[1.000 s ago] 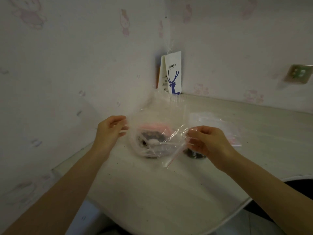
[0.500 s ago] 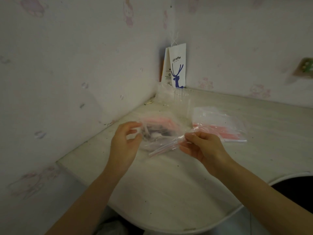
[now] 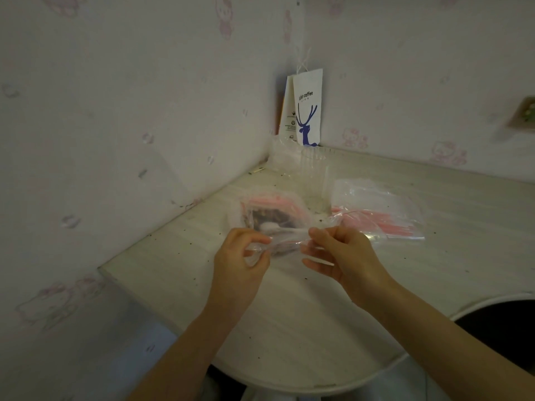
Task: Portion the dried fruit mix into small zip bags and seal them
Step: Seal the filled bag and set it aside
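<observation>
view: head camera, looking down on a pale table set into a room corner
left hand (image 3: 241, 257): just left of the frame's centre; thumb and curled fingers pinch the left end of the small zip bag (image 3: 285, 245)
right hand (image 3: 346, 256): just right of centre; thumb and forefinger pinch the bag's right end, the other fingers loosely curled below
small zip bag: clear, stretched between the two hands just above the table (image 3: 289, 328), at the middle of the frame; whether its strip is pressed closed, or whether any fruit is inside, cannot be told
dried fruit mix (image 3: 265, 217): dark pieces inside a larger clear bag with a pink strip, lying on the table just behind the hands, its near edge hidden by the held bag
spare zip bags (image 3: 382, 219): a flat stack of clear bags with pink strips, right of centre, on the table near the right hand
clear plastic piece (image 3: 314, 183): upright between the fruit bag and the stack; too transparent to name
paper bag (image 3: 307, 111): white with a blue deer, standing in the far corner against the wall, upper centre
wall socket (image 3: 524, 113): right edge of the frame, blurred
</observation>
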